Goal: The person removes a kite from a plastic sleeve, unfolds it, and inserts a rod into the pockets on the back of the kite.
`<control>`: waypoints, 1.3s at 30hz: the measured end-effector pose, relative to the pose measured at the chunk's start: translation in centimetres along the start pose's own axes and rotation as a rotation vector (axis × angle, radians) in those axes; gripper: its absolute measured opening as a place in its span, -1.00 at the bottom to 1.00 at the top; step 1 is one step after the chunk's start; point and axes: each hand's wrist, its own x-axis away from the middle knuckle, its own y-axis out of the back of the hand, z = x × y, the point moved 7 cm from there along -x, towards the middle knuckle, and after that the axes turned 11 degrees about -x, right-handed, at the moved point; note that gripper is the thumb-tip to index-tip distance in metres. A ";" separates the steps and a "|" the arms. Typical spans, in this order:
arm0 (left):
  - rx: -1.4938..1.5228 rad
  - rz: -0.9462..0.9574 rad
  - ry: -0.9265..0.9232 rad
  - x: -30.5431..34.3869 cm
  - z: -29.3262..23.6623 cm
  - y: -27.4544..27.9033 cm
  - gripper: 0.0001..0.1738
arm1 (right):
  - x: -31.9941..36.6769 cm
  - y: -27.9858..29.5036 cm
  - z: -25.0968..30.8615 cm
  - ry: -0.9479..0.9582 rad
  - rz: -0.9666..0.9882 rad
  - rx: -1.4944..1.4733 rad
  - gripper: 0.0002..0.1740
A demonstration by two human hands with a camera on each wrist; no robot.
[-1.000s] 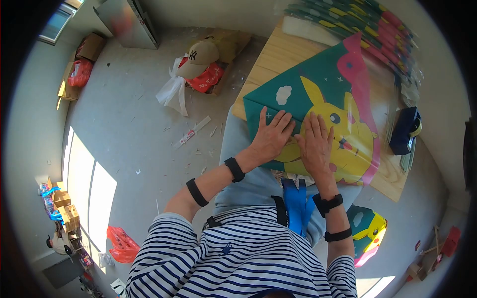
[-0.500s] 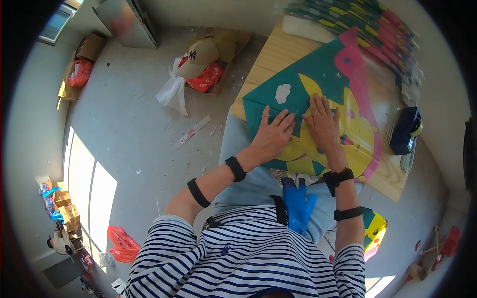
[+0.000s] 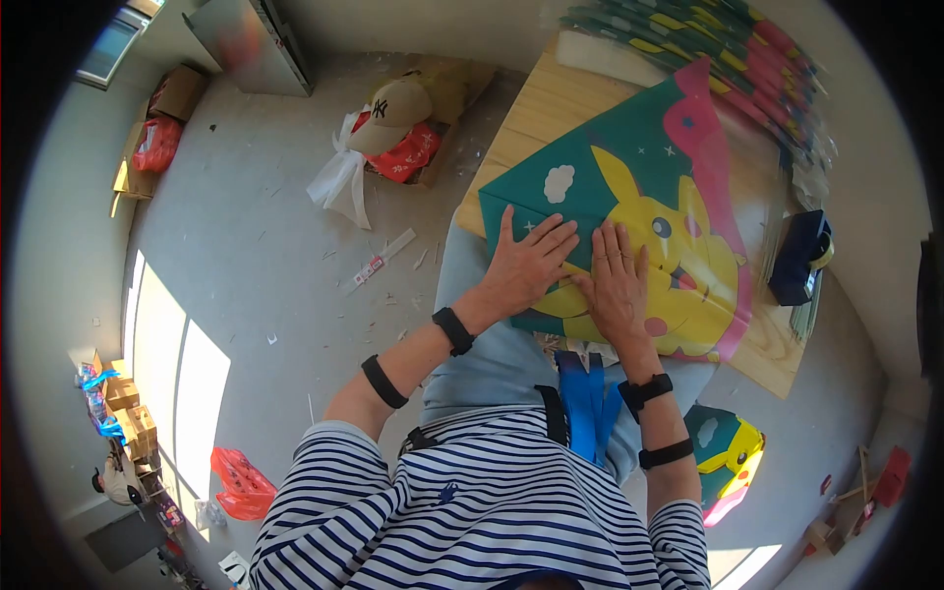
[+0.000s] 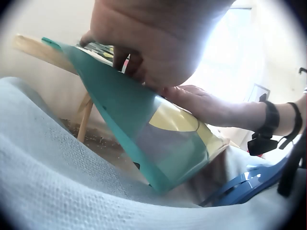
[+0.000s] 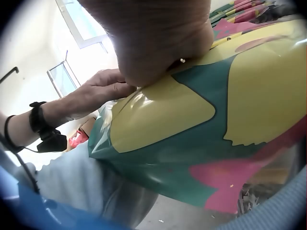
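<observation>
A glossy green sheet (image 3: 629,128) with a yellow cartoon figure and a pink scalloped edge lies over the wooden table and the person's lap. The left hand (image 3: 531,264) rests on its green left part, fingers extended. Beside it the right hand (image 3: 618,290) lies flat on the yellow area, fingers pointing away from the body. In the left wrist view the sheet (image 4: 115,96) hangs down past the table edge over the trouser leg. In the right wrist view its lower part (image 5: 158,120) bulges below the right hand (image 5: 158,48).
Plastic-wrapped printed sheets (image 3: 688,39) lie at the table's back. A dark blue tape dispenser (image 3: 798,258) is at the right edge of the wooden table (image 3: 516,138). A cap (image 3: 401,103) and red bag are on the floor, with another printed item (image 3: 723,452) at lower right.
The right hand went up and rightward over the sheet, then came back down and left beside the left hand. The left hand has shifted slightly left.
</observation>
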 end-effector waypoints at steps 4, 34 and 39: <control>0.012 -0.045 0.120 0.3 1.0 0.7 -0.48 | 0.1 -0.2 -0.1 0.004 -0.016 -0.018 -0.14; -0.111 -0.059 0.295 3.1 12.4 2.4 -0.67 | -0.1 -0.2 0.0 0.027 -0.004 0.006 -0.16; -0.042 -0.132 0.534 5.6 17.5 2.8 -0.68 | 0.2 0.3 -0.1 0.024 -0.036 -0.039 -0.17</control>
